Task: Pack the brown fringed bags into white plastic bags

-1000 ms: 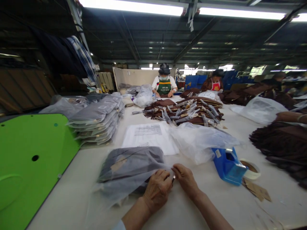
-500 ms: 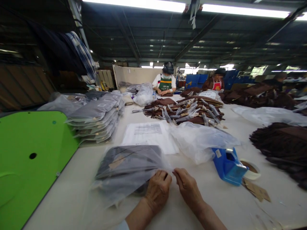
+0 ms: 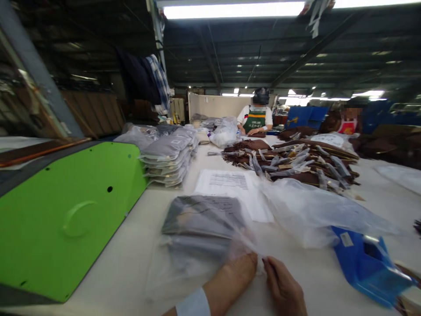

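Your left hand (image 3: 235, 274) and right hand (image 3: 284, 289) are at the desk's (image 3: 315, 276) near edge, fingertips almost meeting. Both are pinched on the near right corner of the clear bag (image 3: 174, 272). The bag lies ahead-left of them, long axis running away from you; left hand is nearer. Inside it: folded dark garment (image 3: 202, 217). Beyond: printed sheet (image 3: 230, 182), loose clear bags (image 3: 305, 210). Right: blue tape dispenser (image 3: 365, 263). Far left edge: stack of bagged garments (image 3: 167, 158).

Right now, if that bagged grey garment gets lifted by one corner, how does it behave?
Probably floppy: the bagged grey garment is soft folded fabric in loose, wrinkled film. Likely slippery: the film looks glossy where the left hand and right hand pinch it.
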Available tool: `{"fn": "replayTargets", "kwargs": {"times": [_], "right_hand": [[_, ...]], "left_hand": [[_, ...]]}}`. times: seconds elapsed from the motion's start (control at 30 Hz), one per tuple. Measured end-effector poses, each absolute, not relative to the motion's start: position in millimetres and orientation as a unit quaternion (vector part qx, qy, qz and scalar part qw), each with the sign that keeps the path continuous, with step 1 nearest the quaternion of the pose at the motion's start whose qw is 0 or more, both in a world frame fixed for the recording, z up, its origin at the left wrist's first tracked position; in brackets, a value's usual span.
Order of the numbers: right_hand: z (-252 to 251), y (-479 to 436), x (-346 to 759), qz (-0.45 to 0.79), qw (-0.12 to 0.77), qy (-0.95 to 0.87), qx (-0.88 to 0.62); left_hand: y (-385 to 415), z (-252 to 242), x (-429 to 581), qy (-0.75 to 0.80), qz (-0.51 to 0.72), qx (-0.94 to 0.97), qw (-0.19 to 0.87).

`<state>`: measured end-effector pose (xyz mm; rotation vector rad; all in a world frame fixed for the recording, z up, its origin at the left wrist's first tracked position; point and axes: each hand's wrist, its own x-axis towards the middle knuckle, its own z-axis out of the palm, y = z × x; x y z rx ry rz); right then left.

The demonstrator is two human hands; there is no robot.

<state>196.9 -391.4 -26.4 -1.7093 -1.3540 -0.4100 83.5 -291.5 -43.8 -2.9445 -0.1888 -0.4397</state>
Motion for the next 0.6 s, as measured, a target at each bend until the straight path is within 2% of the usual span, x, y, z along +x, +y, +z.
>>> {"fn": "replayTargets", "kwargs": {"times": [0.1,0.3,0.37,0.47,0.6], "right_hand": [[-29,-394,203,-0.169,0.416,-0.543,-0.71],[-22,-395,200,-0.217,0.361,-0.564,-0.71],[-17,-391,193,-0.265,0.337,-0.548,-0.718],[-4,-379,181,-0.341,0.31,-0.552,-0.695],[13,-361,173,-0.339,0.307,-0.585,-0.669]], "left_hand": [[-308,-37,82,-0.109,-0.164,-0.976,0.088],[-306,-23,20,-0.061,-0.367,-0.916,0.149],[-292,-17,-11,-0.075,-0.342,-0.928,0.128],[-270,-5,-43,-0.127,-0.229,-0.961,0.083],[-247,13,-60,-0.207,-0.19,-0.96,0.005]]}}
